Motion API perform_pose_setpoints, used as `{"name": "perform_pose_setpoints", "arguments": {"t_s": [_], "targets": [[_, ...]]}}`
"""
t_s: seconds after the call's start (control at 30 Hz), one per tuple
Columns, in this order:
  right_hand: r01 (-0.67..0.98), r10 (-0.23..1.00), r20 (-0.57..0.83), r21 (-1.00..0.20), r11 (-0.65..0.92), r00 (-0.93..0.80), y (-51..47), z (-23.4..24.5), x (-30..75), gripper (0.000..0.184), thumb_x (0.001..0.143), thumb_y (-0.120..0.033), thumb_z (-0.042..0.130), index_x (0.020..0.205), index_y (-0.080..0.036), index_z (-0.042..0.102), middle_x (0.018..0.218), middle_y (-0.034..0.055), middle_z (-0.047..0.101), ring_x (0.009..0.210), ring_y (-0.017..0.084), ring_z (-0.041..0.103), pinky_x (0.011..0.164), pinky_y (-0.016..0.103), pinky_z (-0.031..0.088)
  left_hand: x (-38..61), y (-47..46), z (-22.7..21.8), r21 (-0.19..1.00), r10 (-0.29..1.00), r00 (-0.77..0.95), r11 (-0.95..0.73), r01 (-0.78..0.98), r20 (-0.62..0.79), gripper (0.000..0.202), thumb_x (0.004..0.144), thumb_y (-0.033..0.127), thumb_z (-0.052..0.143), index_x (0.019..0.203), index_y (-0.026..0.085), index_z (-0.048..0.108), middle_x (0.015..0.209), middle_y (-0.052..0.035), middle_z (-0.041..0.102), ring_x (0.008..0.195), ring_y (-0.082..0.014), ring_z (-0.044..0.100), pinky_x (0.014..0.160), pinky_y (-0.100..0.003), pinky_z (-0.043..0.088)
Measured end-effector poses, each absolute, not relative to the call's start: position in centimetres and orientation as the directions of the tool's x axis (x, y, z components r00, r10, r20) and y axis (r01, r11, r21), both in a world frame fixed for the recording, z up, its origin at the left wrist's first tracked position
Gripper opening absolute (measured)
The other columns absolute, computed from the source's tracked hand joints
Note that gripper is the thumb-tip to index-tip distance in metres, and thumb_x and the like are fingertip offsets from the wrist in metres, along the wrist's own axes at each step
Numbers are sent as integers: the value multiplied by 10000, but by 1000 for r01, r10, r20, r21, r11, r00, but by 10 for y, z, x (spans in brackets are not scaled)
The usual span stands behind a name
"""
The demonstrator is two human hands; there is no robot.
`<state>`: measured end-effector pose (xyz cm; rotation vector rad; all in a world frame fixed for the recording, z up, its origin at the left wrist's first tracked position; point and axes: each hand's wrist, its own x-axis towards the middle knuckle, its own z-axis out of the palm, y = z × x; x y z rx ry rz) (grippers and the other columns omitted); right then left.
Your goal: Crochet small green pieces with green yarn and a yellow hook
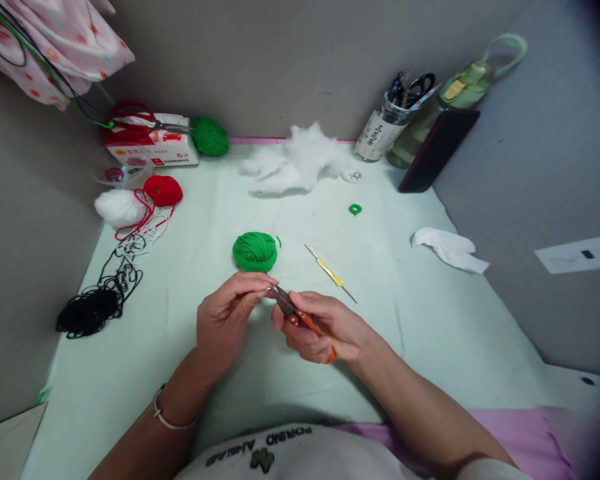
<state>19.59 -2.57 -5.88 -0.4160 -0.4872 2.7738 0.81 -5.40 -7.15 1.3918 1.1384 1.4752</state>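
My right hand [315, 327] is closed round pliers [287, 303] with orange handles and dark jaws, pointing up and to the left. Their tips meet the fingertips of my left hand [230, 317], which pinches a small, shiny, thin piece too tiny to name. A green yarn ball [255, 252] lies on the table just beyond my left fingers. To the right of it rests a crochet hook [329, 271] with a yellow grip. Farther back is a small green yarn ring [355, 209].
White stuffing [300, 163] lies at the back. Red yarn [163, 191], white yarn [120, 207] and tangled black yarn [89, 311] sit left, near a box [167, 157] with scissors [145, 125]. A pen jar [381, 133], bottle [467, 87], phone [439, 152] and tissue [450, 249] stand or lie right.
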Motion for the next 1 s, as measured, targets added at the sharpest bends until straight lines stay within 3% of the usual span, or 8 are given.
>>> {"name": "perform_pose_setpoints", "arguments": {"t_s": [0.2, 0.47, 0.8, 1.0], "targets": [[-248, 371, -257, -407, -879, -893, -26, -58, 195, 352, 955, -453, 594, 950, -115, 690, 518, -88, 433, 353, 31, 221, 315, 148, 224, 7, -54, -71, 964, 961, -85, -258, 68, 263, 110, 911, 144, 672, 906, 226, 745, 938, -28, 789, 903, -169, 737, 818, -286, 606], [-237, 526, -332, -623, -746, -783, -28, -49, 197, 353, 976, -442, 578, 940, -115, 705, 497, -90, 409, 359, 28, 240, 344, 163, 194, 5, -56, -73, 965, 968, -52, -240, 109, 247, 98, 937, 180, 644, 951, 220, 732, 958, -28, 793, 902, -160, 735, 857, -281, 589], [-54, 671, -368, -853, -520, -644, -28, -41, 201, 376, 957, -488, 598, 962, -140, 739, 538, -81, 372, 431, 42, 246, 412, 205, 174, 2, -56, -70, 946, 963, 27, -269, 182, 269, 148, 964, 179, 594, 970, 236, 731, 935, -13, 779, 889, -157, 724, 834, -270, 569], [78, 735, -370, -913, -400, -568, -31, -39, 202, 377, 942, -509, 613, 909, -155, 740, 593, -60, 369, 518, 70, 288, 476, 231, 207, -1, -56, -73, 939, 965, 32, -261, 226, 260, 122, 959, 202, 613, 970, 238, 729, 922, -11, 777, 865, -157, 722, 798, -264, 563]]}}
